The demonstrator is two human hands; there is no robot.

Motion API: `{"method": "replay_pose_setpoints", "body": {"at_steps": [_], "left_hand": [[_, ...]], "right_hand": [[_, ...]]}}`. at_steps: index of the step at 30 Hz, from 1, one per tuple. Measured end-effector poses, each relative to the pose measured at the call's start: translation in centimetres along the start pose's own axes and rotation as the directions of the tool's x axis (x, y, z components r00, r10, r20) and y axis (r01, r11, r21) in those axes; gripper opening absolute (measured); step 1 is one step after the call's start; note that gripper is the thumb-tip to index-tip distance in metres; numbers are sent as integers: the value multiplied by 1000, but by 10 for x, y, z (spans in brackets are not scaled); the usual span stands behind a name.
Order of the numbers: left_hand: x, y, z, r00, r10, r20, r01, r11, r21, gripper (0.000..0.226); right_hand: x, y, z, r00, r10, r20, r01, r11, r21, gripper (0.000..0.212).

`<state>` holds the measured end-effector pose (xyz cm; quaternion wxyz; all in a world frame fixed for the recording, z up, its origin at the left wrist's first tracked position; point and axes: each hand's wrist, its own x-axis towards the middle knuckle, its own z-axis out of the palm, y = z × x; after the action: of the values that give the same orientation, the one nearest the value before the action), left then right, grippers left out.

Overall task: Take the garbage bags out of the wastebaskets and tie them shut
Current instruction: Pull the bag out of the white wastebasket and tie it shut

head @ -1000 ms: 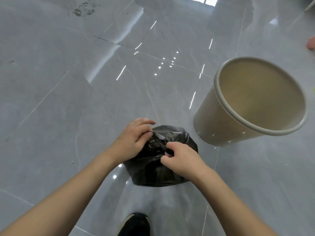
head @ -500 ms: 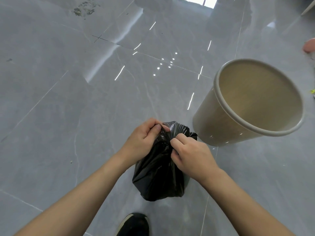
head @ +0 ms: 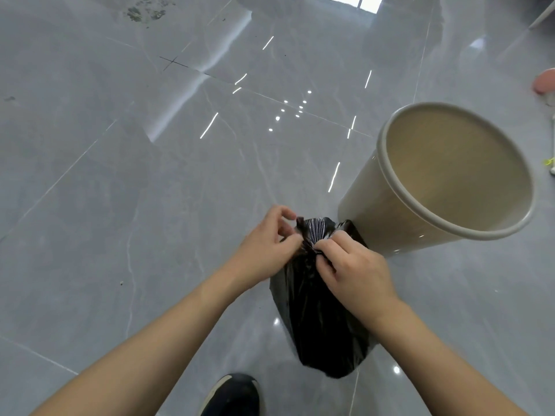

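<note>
We see a black garbage bag (head: 318, 313) in the lower centre of the frame, out of its bin and hanging long and narrow from a bunched neck. The plastic is glossy and creased, with fine pleats fanning out just above the gathered point. Its rounded bottom reaches down near the lower edge of the picture; whether it rests on the floor or hangs just above it we cannot tell.

Our left hand (head: 267, 250) pinches the neck from the left, thumb and forefinger closed on the gathered plastic, the other fingers curled loosely above. Our right hand (head: 354, 268) grips the same neck from the right, fingertips pressed tight into the folds, and covers part of the upper bag.

Just right of the bag, in the right half of the frame, stands a cream wastebasket (head: 369, 205) with no liner in it; the bag's top shows right against its lower wall. The grey tiled floor (head: 120, 205) is shiny with light streaks. A dark shoe (head: 232, 396) shows at the bottom edge, and a pink object (head: 544, 82) sits at the far right edge, too cropped to identify.
</note>
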<state>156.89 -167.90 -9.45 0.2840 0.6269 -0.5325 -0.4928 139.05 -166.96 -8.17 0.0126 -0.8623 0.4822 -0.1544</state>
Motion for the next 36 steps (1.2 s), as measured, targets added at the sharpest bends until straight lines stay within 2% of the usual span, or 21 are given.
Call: {"method": "replay_pose_setpoints", "body": {"at_steps": [1,3,5,7,9,11,15,18,20,22,24,28,31,36], "left_hand": [[-10,-3,1,998,60,-33,-60,998,20,35],[-29,-11,5,973,219,-73,-205,964,170,49],[-38,-22,11,953,299,-48,-263,897,354,47],[-38,-28,14,955,293,-52,-239,860,450,31],[-34,-32,13,950,305,-70,-232,835,499,19],[-27,-35,9,942,331,-58,-249,804,540,18],[-17,-37,-3,930,361,-66,-261,776,574,19],[-11,-36,-10,920,387,-56,-280,752,597,20],[-5,-37,-14,922,386,-28,-290,737,611,20],[1,-37,-17,933,359,2,-284,735,615,22],[6,-35,-18,942,334,20,-276,745,608,23],[16,-31,-16,941,339,14,-281,754,594,24],[19,-33,-20,944,329,16,-277,766,580,22],[21,-39,-24,959,283,21,-247,795,554,19]], "right_hand": [[2,0,-2,996,37,77,-41,998,57,15],[7,3,-4,958,99,268,-154,969,192,16],[16,7,-6,889,165,426,-325,884,336,8],[24,8,-8,828,187,528,-465,756,461,12],[28,5,-8,815,143,561,-499,666,555,25],[29,1,-7,829,113,548,-489,622,612,31],[31,0,-4,797,154,584,-578,476,663,18],[33,0,-2,733,161,661,-678,257,689,11],[35,2,1,683,156,713,-729,102,677,18],[39,4,4,611,192,768,-783,6,622,30],[42,3,7,550,219,806,-808,-102,580,26],[43,1,11,549,161,820,-763,-305,570,15],[45,4,14,552,165,817,-775,-261,576,18],[46,4,17,568,266,779,-808,-4,590,23]]}}
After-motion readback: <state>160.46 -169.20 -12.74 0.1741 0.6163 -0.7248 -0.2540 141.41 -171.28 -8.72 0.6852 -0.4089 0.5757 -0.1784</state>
